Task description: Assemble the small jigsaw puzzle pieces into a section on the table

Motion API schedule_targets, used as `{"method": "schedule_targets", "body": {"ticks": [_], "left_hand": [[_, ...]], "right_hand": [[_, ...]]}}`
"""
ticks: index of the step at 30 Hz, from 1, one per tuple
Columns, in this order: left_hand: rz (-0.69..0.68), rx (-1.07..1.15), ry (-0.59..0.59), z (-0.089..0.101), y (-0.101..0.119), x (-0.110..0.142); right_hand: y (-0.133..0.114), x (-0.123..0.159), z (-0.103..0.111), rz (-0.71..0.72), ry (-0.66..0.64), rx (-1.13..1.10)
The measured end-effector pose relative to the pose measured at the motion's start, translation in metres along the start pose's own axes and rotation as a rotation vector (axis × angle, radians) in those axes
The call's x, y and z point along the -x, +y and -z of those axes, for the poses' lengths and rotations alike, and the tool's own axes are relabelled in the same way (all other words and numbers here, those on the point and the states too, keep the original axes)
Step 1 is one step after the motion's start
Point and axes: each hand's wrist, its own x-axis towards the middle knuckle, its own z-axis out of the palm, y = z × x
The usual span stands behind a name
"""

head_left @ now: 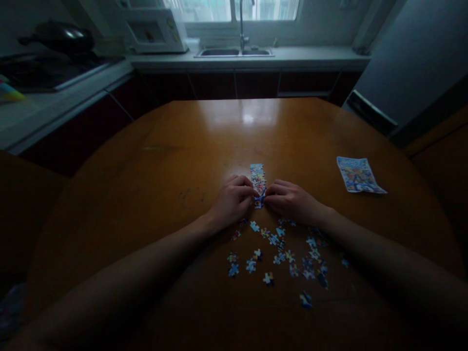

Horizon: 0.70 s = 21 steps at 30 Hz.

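Jigsaw pieces [273,239], overlapping too much to count exactly, lie loose on one table [175,146]. Beyond them, the left hand [235,197] and right hand [292,200], fingers [245,181] bunched, pinch the near end of one joined strip [257,174]. Farther right lies one printed sheet [357,174]; past everything, one sink [234,55].

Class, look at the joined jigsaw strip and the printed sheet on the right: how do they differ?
The jigsaw strip is narrow; the printed sheet is broader.
The strip's right edge shows knobs; the sheet's edges show none.
The left hand and right hand are at the strip's near end; neither touches the sheet.
Both are multicoloured and lie on the wooden table.
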Motion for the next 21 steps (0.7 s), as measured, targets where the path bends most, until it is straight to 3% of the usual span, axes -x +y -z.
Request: {"method": "schedule_targets", "body": {"ticks": [6,13,21], "left_hand": [[-0.037,-0.021,-0.029,-0.001,0.000,0.001],[-0.033,-0.029,-0.065,-0.001,-0.002,0.001],[-0.052,-0.029,-0.108,0.000,-0.002,0.001]], "right_hand": [[-0.001,0.000,0.001,-0.025,0.031,0.033],[0.010,0.006,0.001,-0.341,0.261,-0.098],[0.007,0.005,-0.004,-0.292,0.220,-0.255]]}}
